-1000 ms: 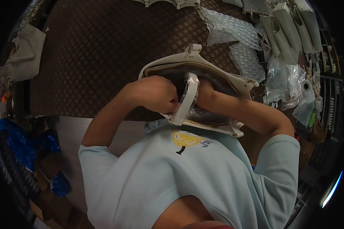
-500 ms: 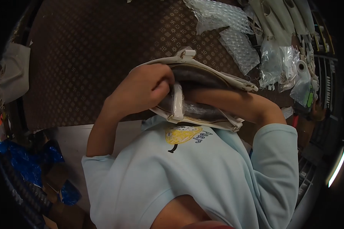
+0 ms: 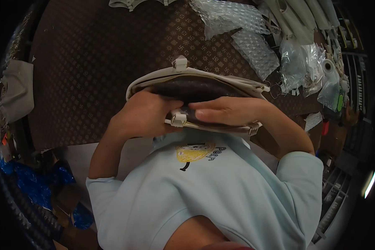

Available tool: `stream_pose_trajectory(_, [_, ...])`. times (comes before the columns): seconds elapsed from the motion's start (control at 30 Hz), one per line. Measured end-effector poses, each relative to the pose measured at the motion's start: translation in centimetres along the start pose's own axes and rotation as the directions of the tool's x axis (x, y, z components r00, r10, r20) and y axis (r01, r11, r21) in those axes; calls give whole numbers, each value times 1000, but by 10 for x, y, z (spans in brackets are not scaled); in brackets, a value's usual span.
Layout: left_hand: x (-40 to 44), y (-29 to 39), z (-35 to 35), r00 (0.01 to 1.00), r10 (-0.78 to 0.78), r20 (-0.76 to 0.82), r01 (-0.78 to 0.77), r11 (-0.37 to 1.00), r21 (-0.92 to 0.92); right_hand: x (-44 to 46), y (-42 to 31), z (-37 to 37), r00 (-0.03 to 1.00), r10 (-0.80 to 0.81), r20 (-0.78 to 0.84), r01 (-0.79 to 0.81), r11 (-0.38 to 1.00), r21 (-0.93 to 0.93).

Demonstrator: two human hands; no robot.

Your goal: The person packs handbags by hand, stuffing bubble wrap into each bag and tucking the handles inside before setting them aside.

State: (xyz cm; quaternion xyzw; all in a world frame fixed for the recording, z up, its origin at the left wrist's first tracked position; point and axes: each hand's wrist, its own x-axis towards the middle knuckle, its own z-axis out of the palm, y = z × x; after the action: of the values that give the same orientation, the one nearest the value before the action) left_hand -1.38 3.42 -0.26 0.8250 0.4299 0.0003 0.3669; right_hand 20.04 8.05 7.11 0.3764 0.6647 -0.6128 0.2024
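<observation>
A cream handbag (image 3: 152, 77) lies on its base against my body, its zipped mouth gaping to show a dark lining. My left hand (image 3: 143, 114) is closed on the near rim at the left, with fingers inside the opening and the thumb outside. Beside its fingertips is the near handle tab (image 3: 178, 118) with a gold-coloured ring. Over the mouth's right half, my right hand (image 3: 229, 111) has its fingers stretched out together and pointing left. Its fingertips are close to the handle tab. The far handle tab (image 3: 180, 63) stands up at the back rim.
The table (image 3: 83, 75) has a dark patterned cover. Bubble wrap (image 3: 254, 52), clear plastic bags (image 3: 298, 66) and pale bag pieces (image 3: 293, 16) lie at the right. Another pale bag (image 3: 141, 3) shows at the far edge, and a grey-white piece (image 3: 16, 89) at the left.
My right hand has come out from deep inside the handbag to its mouth. My left hand has shifted down to the near rim. The bag has moved slightly left.
</observation>
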Motion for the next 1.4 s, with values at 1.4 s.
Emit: stream_pose_trajectory(1.4, [15,-15,-9,953,34,-300,-98,975,-200,-38,-4,10,315,-937,-147,108,189,-976])
